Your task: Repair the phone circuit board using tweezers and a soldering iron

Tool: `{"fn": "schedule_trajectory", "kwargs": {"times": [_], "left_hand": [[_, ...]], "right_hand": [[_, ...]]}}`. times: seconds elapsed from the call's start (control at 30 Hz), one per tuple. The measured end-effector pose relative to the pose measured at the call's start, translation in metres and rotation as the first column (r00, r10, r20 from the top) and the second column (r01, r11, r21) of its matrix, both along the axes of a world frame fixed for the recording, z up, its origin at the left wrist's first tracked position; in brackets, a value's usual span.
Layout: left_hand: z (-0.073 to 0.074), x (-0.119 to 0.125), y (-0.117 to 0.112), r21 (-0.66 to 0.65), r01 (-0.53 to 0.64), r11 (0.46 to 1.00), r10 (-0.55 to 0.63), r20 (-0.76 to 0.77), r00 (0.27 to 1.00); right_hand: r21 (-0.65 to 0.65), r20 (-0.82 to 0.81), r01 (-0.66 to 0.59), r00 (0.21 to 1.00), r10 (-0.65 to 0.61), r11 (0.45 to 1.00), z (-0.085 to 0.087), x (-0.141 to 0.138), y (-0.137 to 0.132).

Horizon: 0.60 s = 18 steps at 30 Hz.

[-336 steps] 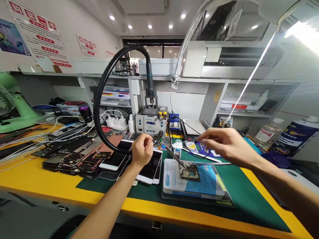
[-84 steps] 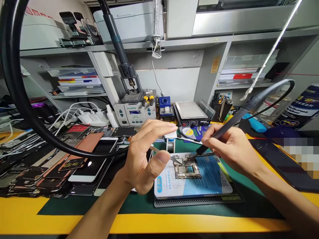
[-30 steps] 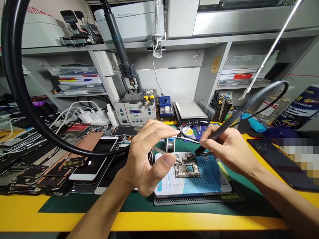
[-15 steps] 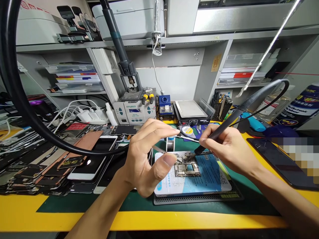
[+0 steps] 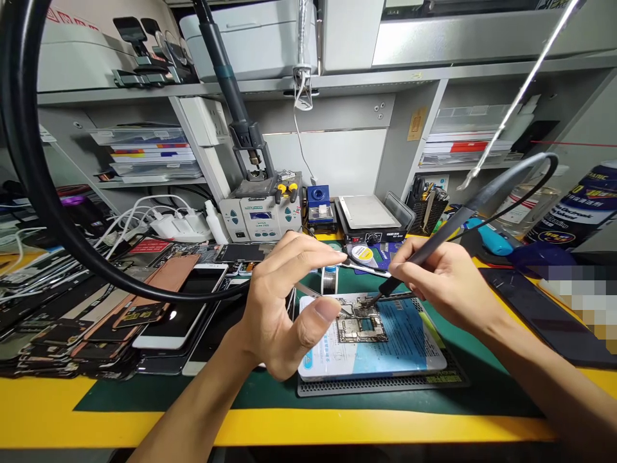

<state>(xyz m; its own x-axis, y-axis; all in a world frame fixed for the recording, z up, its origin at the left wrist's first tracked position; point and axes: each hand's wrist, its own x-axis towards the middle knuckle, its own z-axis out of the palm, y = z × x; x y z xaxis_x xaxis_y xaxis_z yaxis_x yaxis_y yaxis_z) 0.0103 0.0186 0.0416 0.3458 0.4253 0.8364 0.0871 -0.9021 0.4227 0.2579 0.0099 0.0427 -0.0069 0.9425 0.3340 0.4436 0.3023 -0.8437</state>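
My right hand (image 5: pixel 441 270) grips a dark soldering iron (image 5: pixel 427 247) like a pen. The iron slants down to the left, its tip at the upper part of a phone logic board (image 5: pixel 349 329). That board, with a square opening, lies on a blue and white box (image 5: pixel 409 350). My left hand (image 5: pixel 284 302) is at the box's left side, thumb and forefinger apart. Between them shows the thin metal of what look like tweezers (image 5: pixel 308 290), their pointed end reaching the board's upper left. The thumb hides part of them, and the lower fingers are out of sight.
A solder wire spool (image 5: pixel 330 281) stands behind the box. Stacked phones and screens (image 5: pixel 120 315) fill the left side. A thick black cable (image 5: pixel 103 270) loops across the left foreground. Behind are a soldering station (image 5: pixel 260 215) and a heating plate (image 5: pixel 371 215); a dark phone (image 5: pixel 540 308) lies right.
The soldering iron's tip has shifted very slightly on the board, with my right hand moving a little. My left hand keeps its place; the camera view has drifted slightly.
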Motion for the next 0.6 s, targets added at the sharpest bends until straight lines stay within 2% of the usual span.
{"fn": "schedule_trajectory", "kwargs": {"times": [0.6], "left_hand": [[0.0023,-0.0005,-0.0049,-0.040,-0.033,0.999,0.032,-0.023,0.999]], "right_hand": [[-0.015,0.041,-0.013,0.999,0.014,1.000,-0.0022,-0.0045,-0.0023]]}}
